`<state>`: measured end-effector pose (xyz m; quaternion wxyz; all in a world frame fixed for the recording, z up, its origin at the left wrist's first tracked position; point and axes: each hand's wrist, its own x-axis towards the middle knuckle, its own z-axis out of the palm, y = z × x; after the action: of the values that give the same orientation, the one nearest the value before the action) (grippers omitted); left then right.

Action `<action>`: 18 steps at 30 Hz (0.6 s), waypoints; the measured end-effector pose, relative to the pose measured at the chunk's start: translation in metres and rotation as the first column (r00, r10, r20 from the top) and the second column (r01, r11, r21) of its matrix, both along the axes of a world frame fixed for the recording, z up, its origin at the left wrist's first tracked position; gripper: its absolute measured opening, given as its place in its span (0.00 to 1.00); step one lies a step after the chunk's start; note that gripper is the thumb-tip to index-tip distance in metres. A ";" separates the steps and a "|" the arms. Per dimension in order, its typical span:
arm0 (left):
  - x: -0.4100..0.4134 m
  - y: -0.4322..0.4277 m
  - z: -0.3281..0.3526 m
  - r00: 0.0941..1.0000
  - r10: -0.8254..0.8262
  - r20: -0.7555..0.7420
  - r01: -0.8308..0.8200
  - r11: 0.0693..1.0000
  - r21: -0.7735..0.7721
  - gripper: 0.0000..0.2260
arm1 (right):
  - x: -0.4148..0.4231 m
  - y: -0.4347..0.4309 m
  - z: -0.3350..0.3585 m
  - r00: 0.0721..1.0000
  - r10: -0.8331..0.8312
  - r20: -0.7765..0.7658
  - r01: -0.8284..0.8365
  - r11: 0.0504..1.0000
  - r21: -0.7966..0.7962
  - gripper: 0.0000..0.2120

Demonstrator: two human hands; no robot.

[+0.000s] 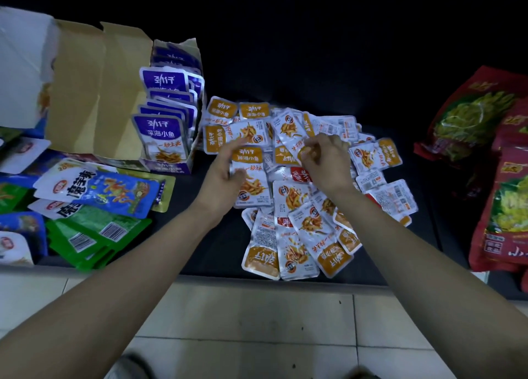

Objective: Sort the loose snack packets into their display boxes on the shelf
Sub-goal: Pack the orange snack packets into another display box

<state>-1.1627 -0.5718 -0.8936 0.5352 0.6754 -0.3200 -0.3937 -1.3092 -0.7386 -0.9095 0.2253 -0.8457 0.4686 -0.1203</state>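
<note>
A heap of small silver and orange fish-snack packets (pixel 303 207) lies loose on the dark shelf (pixel 223 244), with a few red ones (pixel 298 174) mixed in. My left hand (pixel 225 170) grips an upright orange packet (pixel 251 178) at its left edge. My right hand (pixel 323 158) pinches another orange packet (pixel 291 138) near the pile's middle. To the left stands an open cardboard display box (pixel 94 98) holding a row of purple packets (pixel 164 138) upright.
Blue, white and green snack bags (pixel 97 190) lie scattered at the left. Large red bags of yellow-green snacks (pixel 497 164) are stacked at the right. The shelf's back is dark. Pale floor tiles (pixel 257 321) run below the shelf edge.
</note>
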 end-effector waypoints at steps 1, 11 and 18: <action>0.001 0.000 -0.002 0.999 -0.002 0.048 0.001 1.000 0.027 0.20 | 0.000 0.001 0.000 1.000 -0.021 0.018 0.021 1.000 -0.011 0.13; -0.002 -0.005 -0.002 0.996 0.088 0.009 -0.088 0.992 0.096 0.14 | -0.002 -0.012 0.013 0.971 -0.139 0.195 0.058 0.927 0.371 0.24; -0.002 -0.003 0.006 0.994 0.103 0.041 -0.106 0.991 0.081 0.11 | -0.028 -0.007 0.039 0.762 -0.289 0.579 -0.070 0.853 0.518 0.05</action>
<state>-1.1643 -0.5748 -0.8879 0.5207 0.7198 -0.2776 -0.3657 -1.3372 -0.7455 -0.8708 0.5783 -0.6327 0.4289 -0.2851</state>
